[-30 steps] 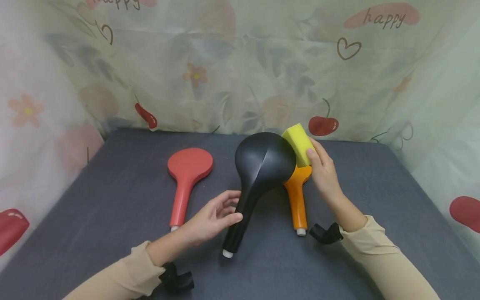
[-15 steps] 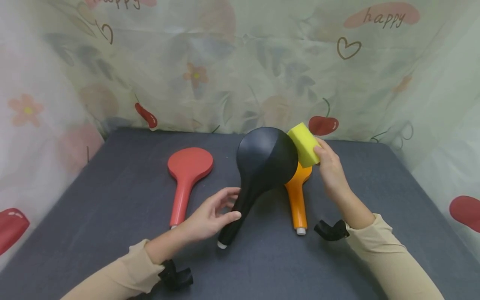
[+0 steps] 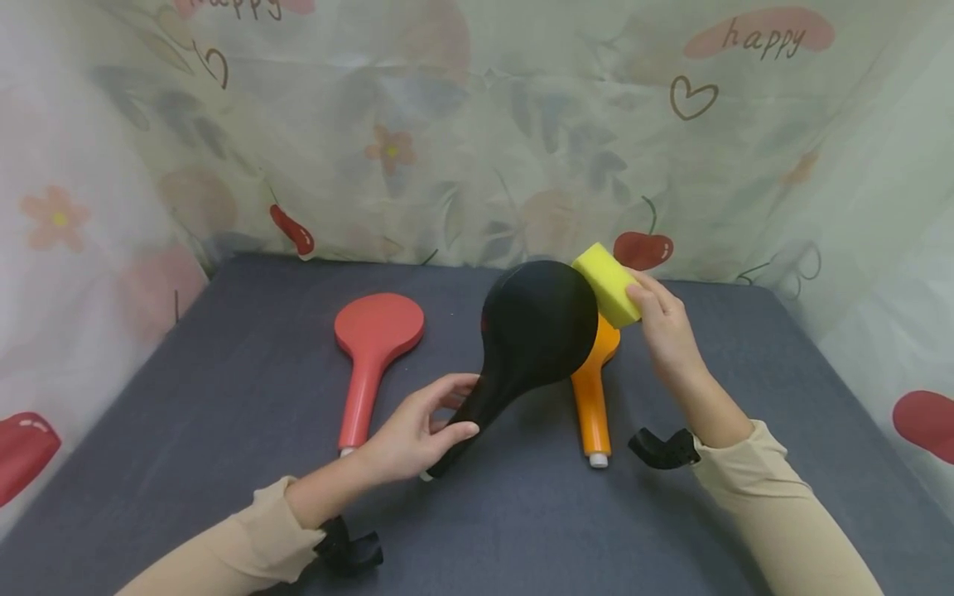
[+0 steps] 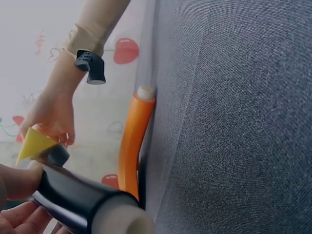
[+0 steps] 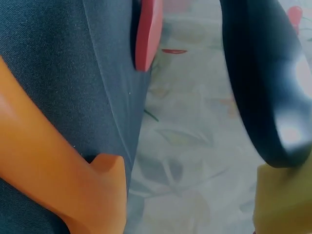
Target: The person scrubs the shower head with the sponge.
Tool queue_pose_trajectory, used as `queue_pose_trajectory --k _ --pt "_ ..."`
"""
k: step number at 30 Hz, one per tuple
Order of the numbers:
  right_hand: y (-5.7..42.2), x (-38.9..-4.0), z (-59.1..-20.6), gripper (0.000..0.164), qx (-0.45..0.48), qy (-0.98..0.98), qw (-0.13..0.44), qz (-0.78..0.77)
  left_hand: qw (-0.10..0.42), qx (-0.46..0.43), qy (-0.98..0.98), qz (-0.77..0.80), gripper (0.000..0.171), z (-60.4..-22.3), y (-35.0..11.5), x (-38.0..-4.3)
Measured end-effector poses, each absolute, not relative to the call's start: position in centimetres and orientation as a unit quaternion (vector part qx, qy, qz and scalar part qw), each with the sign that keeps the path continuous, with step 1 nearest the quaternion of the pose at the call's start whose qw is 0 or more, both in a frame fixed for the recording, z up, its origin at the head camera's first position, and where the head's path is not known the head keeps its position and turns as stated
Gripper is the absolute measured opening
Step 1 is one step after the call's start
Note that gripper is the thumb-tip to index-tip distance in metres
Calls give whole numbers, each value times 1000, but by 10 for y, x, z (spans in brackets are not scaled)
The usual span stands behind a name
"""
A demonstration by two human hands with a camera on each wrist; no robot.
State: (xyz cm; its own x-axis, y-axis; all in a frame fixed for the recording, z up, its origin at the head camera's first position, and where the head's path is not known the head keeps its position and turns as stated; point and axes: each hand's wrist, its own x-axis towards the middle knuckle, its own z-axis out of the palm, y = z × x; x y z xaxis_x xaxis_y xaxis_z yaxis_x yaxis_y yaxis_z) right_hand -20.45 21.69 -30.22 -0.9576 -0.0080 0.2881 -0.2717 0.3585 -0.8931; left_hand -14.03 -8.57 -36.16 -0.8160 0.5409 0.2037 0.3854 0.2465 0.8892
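My left hand grips a black shower head by its handle, thumb on the near side. It is raised above the table, its round head tilted up and to the right. In the left wrist view, the hollow white end of that handle faces the camera. A yellow sponge is pinched in my right hand, against the right rim of the black head. From the right wrist, the sponge meets the edge of the black head.
A red shower head lies on the dark table to the left. Behind the black one lies an orange shower head, its head partly hidden. Printed cloth hangs at the back and sides. Black mounts sit at both wrists.
The black shower head has turned in my left hand, its handle end swinging left and up, its head shifting slightly right. My right hand and the sponge have moved a little right along its rim.
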Motion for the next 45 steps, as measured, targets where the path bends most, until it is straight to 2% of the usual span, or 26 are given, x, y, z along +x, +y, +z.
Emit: queue_pose_trajectory --k 15,24,36,41,45 --pt "206 -198 -279 38 140 -837 163 503 -4 294 811 506 51 -362 -82 -137" --pt "205 -197 -271 39 113 -867 149 463 -49 289 845 447 51 -364 -80 -135" --pt "193 -185 -250 38 132 -898 150 391 -107 266 878 383 54 -364 -77 -132" --pt "190 -184 -248 37 128 -904 155 378 -110 262 883 374 52 -363 -75 -131" --pt "179 -180 -248 35 163 -899 182 363 -107 256 885 374 52 -364 -75 -131"
